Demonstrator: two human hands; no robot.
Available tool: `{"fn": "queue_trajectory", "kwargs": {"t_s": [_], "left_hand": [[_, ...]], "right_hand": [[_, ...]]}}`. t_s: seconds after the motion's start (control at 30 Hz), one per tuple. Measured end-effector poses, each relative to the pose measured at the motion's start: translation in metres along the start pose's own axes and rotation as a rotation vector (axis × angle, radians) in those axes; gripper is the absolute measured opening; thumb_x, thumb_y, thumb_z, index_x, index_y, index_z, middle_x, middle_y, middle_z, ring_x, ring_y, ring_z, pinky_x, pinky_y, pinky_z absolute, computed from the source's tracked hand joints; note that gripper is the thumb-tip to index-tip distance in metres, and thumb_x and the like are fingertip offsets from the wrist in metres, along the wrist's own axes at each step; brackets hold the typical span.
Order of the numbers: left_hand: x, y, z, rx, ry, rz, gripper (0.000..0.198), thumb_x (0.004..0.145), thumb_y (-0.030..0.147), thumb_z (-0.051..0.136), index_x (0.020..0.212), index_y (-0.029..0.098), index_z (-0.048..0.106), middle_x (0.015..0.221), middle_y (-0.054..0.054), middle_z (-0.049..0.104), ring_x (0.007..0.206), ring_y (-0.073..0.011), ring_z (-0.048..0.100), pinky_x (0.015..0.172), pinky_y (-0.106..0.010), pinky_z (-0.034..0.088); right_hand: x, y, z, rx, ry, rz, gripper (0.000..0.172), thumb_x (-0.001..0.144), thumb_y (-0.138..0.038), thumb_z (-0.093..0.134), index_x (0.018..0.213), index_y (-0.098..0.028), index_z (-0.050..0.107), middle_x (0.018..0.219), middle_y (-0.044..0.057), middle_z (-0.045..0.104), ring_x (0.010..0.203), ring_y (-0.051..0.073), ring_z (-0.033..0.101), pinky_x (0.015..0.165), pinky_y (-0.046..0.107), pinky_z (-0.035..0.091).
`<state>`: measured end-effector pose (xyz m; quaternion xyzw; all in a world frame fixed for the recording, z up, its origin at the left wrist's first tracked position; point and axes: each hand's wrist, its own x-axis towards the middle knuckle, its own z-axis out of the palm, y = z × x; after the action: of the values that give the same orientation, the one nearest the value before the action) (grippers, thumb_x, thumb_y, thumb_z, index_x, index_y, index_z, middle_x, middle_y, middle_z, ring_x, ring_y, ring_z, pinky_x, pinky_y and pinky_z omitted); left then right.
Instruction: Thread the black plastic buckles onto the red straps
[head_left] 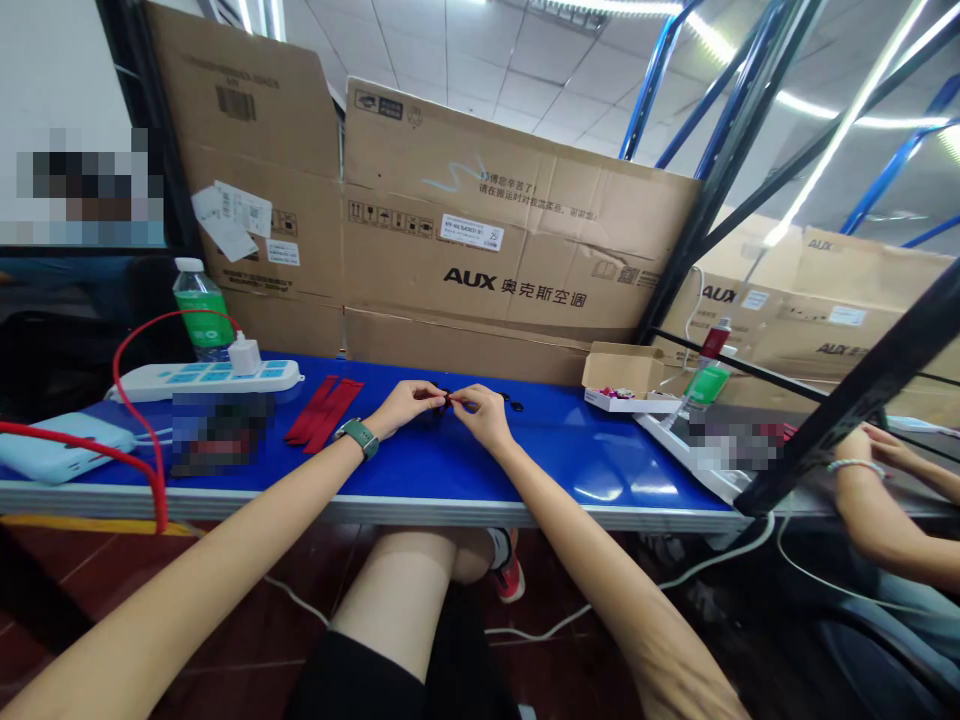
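Over the back of the blue table (465, 470), my left hand (409, 405) and my right hand (482, 412) meet fingertip to fingertip. Both are closed in a pinch around something small and dark, too small to name and mostly covered by the fingers. More small black pieces lie on the table behind and under my hands, and a black round piece (517, 407) sits just right of my right hand. To the left of my left hand lie flat red strips (324, 412), side by side.
Left on the table are a white power strip (210, 380) with a charger (244, 355), a light blue box-shaped device (67, 447), a red cable and a green-labelled bottle (202, 310). An open small carton (622, 378) stands at the right, near a black rack post. Cardboard walls the back. A co-worker's arms show far right.
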<state>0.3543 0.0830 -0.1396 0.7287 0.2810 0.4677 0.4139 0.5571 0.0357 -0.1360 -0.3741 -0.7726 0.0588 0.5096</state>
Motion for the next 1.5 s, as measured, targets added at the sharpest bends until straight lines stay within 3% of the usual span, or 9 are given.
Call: {"fn": "queue_trajectory", "kwargs": {"t_s": [0.47, 0.67, 0.87, 1.23, 1.5], "left_hand": [[0.0, 0.001, 0.005, -0.01, 0.075, 0.036, 0.04, 0.067, 0.048, 0.082, 0.088, 0.014, 0.079, 0.092, -0.011, 0.078, 0.087, -0.0265, 0.071, 0.085, -0.039, 0.054], [-0.002, 0.007, 0.005, -0.018, 0.011, -0.01, 0.042, 0.07, 0.051, 0.08, 0.089, 0.014, 0.078, 0.091, -0.01, 0.077, 0.088, -0.0246, 0.07, 0.087, -0.036, 0.052], [-0.001, 0.003, 0.001, -0.176, -0.046, -0.121, 0.047, 0.073, 0.054, 0.076, 0.098, 0.014, 0.076, 0.103, -0.012, 0.076, 0.092, -0.0234, 0.069, 0.083, -0.034, 0.053], [-0.005, 0.008, -0.001, -0.064, 0.015, -0.077, 0.048, 0.06, 0.047, 0.087, 0.095, 0.015, 0.079, 0.098, -0.011, 0.077, 0.09, -0.0267, 0.071, 0.085, -0.039, 0.054], [-0.007, 0.015, 0.0, -0.103, -0.039, -0.064, 0.05, 0.065, 0.047, 0.084, 0.102, 0.015, 0.077, 0.109, -0.013, 0.075, 0.102, -0.0284, 0.069, 0.094, -0.042, 0.051]], "right_hand": [[0.001, 0.004, 0.004, 0.043, 0.066, 0.011, 0.013, 0.084, -0.032, 0.069, 0.084, -0.024, 0.079, 0.091, 0.006, 0.075, 0.087, 0.023, 0.071, 0.084, 0.034, 0.057], [0.002, 0.003, -0.001, 0.182, 0.079, 0.073, 0.016, 0.08, -0.039, 0.075, 0.08, -0.023, 0.078, 0.089, 0.006, 0.077, 0.09, 0.025, 0.072, 0.086, 0.035, 0.057], [0.002, 0.002, 0.001, 0.24, 0.142, 0.149, 0.019, 0.077, -0.04, 0.076, 0.075, -0.021, 0.076, 0.088, 0.007, 0.077, 0.092, 0.026, 0.073, 0.089, 0.037, 0.057], [0.0, 0.0, -0.001, 0.307, 0.041, 0.118, 0.02, 0.079, -0.042, 0.075, 0.082, -0.023, 0.078, 0.094, 0.007, 0.077, 0.102, 0.028, 0.071, 0.092, 0.039, 0.058], [0.0, 0.01, 0.003, 0.325, 0.005, 0.176, 0.016, 0.076, -0.038, 0.077, 0.082, -0.023, 0.077, 0.096, 0.005, 0.077, 0.1, 0.028, 0.072, 0.096, 0.041, 0.056]]}}
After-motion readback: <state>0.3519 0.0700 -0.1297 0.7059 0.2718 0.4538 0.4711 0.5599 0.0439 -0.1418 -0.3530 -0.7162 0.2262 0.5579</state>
